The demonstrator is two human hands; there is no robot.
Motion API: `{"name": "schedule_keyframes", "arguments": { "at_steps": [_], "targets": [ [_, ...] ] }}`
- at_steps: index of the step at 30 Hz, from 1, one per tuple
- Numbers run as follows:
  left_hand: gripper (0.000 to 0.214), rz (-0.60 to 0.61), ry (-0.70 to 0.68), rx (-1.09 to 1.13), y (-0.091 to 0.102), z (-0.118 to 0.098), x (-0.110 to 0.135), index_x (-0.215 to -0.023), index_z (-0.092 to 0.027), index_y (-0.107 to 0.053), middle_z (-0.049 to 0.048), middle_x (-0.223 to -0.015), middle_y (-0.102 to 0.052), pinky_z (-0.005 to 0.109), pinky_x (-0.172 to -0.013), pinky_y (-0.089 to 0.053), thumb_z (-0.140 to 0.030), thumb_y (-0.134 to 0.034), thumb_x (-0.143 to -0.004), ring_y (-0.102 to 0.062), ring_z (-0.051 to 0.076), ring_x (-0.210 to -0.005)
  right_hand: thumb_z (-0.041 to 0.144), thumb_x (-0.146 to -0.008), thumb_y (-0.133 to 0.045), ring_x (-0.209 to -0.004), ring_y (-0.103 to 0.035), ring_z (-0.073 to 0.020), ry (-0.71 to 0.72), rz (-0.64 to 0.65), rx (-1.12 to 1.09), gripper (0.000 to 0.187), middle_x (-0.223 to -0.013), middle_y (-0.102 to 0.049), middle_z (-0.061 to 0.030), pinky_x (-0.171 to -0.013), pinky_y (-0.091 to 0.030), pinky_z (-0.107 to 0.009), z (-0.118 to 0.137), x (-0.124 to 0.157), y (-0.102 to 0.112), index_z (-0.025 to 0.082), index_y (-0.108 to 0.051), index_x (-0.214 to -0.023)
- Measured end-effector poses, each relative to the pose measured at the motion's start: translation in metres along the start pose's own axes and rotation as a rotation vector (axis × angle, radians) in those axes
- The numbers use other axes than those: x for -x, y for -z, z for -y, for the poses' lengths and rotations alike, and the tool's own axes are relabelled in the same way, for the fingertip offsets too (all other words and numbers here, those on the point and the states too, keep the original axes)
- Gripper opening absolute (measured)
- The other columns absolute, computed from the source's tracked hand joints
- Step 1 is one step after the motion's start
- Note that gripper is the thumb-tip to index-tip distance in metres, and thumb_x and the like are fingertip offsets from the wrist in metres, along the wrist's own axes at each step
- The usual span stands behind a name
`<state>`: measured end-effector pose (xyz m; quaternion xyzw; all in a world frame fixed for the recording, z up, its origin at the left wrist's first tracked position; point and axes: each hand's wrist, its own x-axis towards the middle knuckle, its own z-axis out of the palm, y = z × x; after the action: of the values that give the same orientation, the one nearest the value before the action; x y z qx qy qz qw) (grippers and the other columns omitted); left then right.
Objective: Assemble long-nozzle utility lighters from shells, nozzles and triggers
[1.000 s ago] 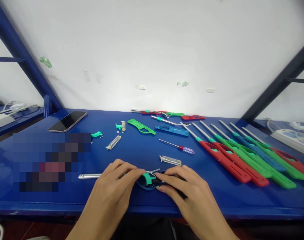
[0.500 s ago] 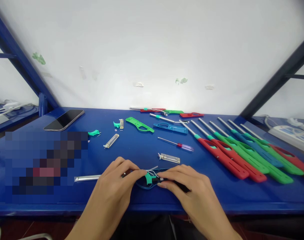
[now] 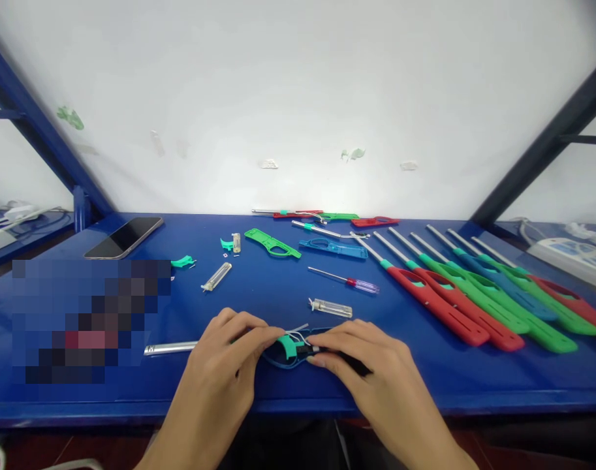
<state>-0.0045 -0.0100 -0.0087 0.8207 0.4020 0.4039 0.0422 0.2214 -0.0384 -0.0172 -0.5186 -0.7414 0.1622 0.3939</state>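
At the near edge of a blue table (image 3: 258, 294), a person's two bare hands work over an open blue casing (image 3: 288, 366), which lies flat between them. The left hand (image 3: 229, 349) is mostly curled, thumb and fingers closed over the casing's left part; a silver metal tube (image 3: 170, 348) sticks out beyond it. The right hand (image 3: 369, 349) has thumb and forefinger nearly together, pinching the end of a small black part (image 3: 305, 351) inside the casing, other fingers bent. Between the fingertips show a teal trigger (image 3: 290, 346) and thin white wires (image 3: 298, 334). Just beyond the right hand lie a clear tank (image 3: 331, 308) and, farther back, a screwdriver (image 3: 362, 285). To the right, red, green and blue lighters (image 3: 439, 307) lie slanted in a row.
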Motion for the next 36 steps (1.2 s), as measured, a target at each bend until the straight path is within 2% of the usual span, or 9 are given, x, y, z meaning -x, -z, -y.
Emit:
{"name": "schedule_keyframes", "arguments": {
  "at_steps": [8,11,15,20,27,33,36],
  "targets": [
    [0.023,-0.082,0.094,-0.002,0.000,-0.001,-0.002,-0.100,-0.030,-0.077,-0.0055,-0.092,-0.077,0.029,-0.076,-0.051,-0.016,-0.058,-0.104,-0.062,0.016,-0.082,0.015,-0.092,-0.081,-0.089,-0.074,-0.0176,0.001,0.003,0.003,0.023,-0.100,-0.081,0.0073,-0.083,-0.055,-0.029,0.000,0.000,0.000,0.034,-0.081,-0.105],
    [0.019,-0.130,0.186,0.019,0.002,-0.001,0.000,-0.100,-0.034,-0.077,-0.0076,-0.090,-0.076,0.029,-0.077,-0.051,-0.021,-0.063,-0.103,-0.065,0.016,-0.083,0.016,-0.092,-0.081,-0.091,-0.074,-0.0182,0.003,0.007,0.000,0.022,-0.101,-0.081,0.0067,-0.086,-0.055,-0.030,0.000,0.001,-0.001,0.034,-0.082,-0.106],
    [0.013,-0.123,0.297,0.083,0.002,-0.005,0.000,-0.103,-0.038,-0.076,-0.0082,-0.087,-0.073,0.028,-0.071,-0.053,-0.029,-0.068,-0.100,-0.066,0.016,-0.077,0.018,-0.093,-0.080,-0.092,-0.074,-0.0196,0.003,0.007,0.007,0.020,-0.102,-0.081,0.0051,-0.085,-0.056,-0.030,0.000,0.001,-0.001,0.033,-0.082,-0.106],
    [0.014,-0.057,0.203,0.042,-0.004,-0.007,-0.005,-0.102,-0.036,-0.077,-0.0079,-0.087,-0.075,0.031,-0.074,-0.055,-0.027,-0.066,-0.100,-0.068,0.017,-0.075,0.018,-0.094,-0.079,-0.092,-0.075,-0.0189,0.010,0.008,0.016,0.017,-0.101,-0.081,0.0061,-0.087,-0.056,-0.030,0.001,0.001,0.000,0.033,-0.081,-0.103],
    [0.020,-0.019,0.079,-0.057,-0.005,-0.001,-0.004,-0.108,-0.032,-0.073,-0.0089,-0.089,-0.077,0.031,-0.074,-0.050,-0.017,-0.060,-0.103,-0.066,0.016,-0.080,0.019,-0.093,-0.081,-0.092,-0.074,-0.0196,-0.006,-0.012,0.019,0.018,-0.100,-0.081,0.0069,-0.086,-0.056,-0.031,0.001,0.002,-0.001,0.033,-0.077,-0.104],
    [0.020,0.020,0.003,-0.056,-0.004,0.005,-0.008,-0.101,-0.027,-0.071,-0.0063,-0.093,-0.079,0.032,-0.075,-0.049,-0.014,-0.057,-0.105,-0.064,0.018,-0.082,0.020,-0.093,-0.081,-0.092,-0.073,-0.0216,0.002,-0.021,0.062,0.041,-0.109,-0.079,0.0083,-0.085,-0.057,-0.036,-0.001,0.004,-0.003,0.041,-0.068,-0.126],
    [0.029,0.035,-0.067,-0.065,-0.003,0.009,-0.011,-0.102,-0.025,-0.073,-0.0044,-0.093,-0.079,0.031,-0.074,-0.049,-0.005,-0.053,-0.103,-0.063,0.017,-0.081,0.024,-0.096,-0.078,-0.094,-0.072,-0.0225,0.028,0.005,0.095,0.043,-0.112,-0.078,0.0071,-0.087,-0.056,-0.038,0.000,0.004,-0.003,0.044,-0.065,-0.132]
  ]
}}
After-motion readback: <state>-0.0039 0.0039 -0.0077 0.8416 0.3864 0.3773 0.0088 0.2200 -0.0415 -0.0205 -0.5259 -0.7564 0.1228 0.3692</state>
